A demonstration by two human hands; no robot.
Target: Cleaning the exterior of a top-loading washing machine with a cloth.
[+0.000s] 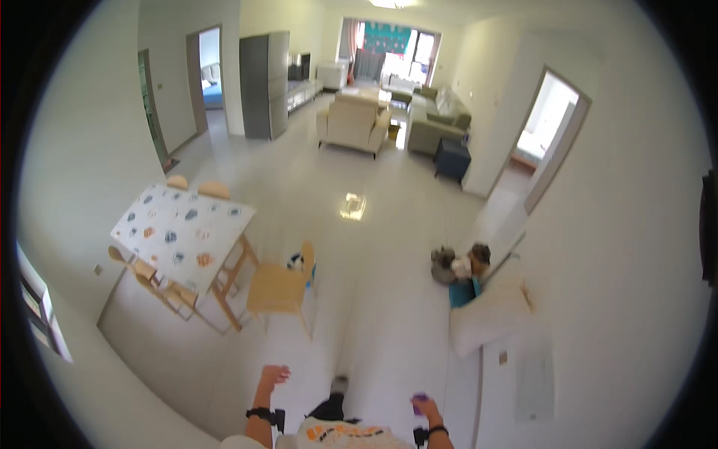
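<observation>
Low in the view, my left hand [275, 377] is held out over the pale floor with its fingers apart and nothing seen in it. My right hand [426, 406] is closed around a small purple object [417, 403], too blurred to name. Each wrist wears a black strap with a small black device. A foot in a grey sock or shoe [339, 385] shows between the hands. Ahead of my left hand stands a light wooden chair [276, 289], beside a dining table with a patterned white cloth [188, 224].
Along the right wall are a large pale sack [488, 320], a teal box or bin [464, 294] and a heap of mixed items [449, 266]. Farther off stand a cream armchair [352, 120], a green sofa [432, 120], a dark stool [452, 158] and a grey refrigerator [263, 87].
</observation>
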